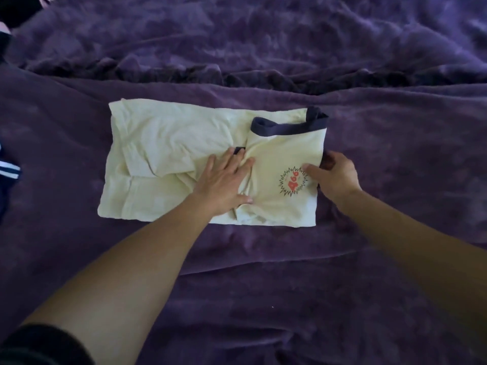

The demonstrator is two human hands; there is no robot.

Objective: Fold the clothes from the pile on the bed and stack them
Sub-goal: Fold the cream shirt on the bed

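Pale tee (168, 143) lay part-folded in the middle of the bed (263, 285); left hand (224, 180) spread flat, pinning its centre; right hand (337, 175) pinched the collar-end edge. Light, limp cotton that would likely sag, so best lifted by the edge corners.

Under the left hand (224, 183) lies a pale yellow T-shirt (163, 143) with a navy neckband (284, 129). By the thumb of the right hand (337, 175) is a print (293, 181) of red hearts in a spiky black ring. The bed cover (263, 285) is purple. Far left of the left hand is navy cloth (9, 175) with white stripes.
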